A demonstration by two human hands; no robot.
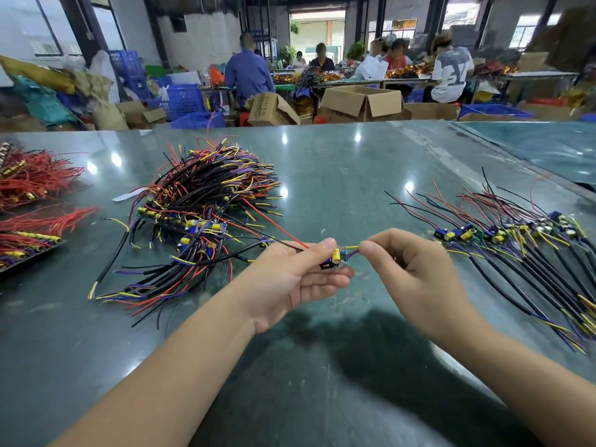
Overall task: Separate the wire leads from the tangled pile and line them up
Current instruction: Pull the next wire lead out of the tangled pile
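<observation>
While the big tangled pile of red, black and yellow wire leads [206, 217] is dwarfing the short lined-up row [503, 240] on the green table [338, 175], the left hand [290, 279] is pinching a small blue-and-yellow board [335, 258] mid-air and the right hand [416, 272] is pinching its yellow lead [351, 247].

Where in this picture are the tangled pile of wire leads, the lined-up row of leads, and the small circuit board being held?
tangled pile [206, 201], head view, on the dense middle of the heap.
lined-up row [503, 233], head view, on the boards in the row.
small circuit board [337, 258], head view, on its yellow capacitor.
</observation>
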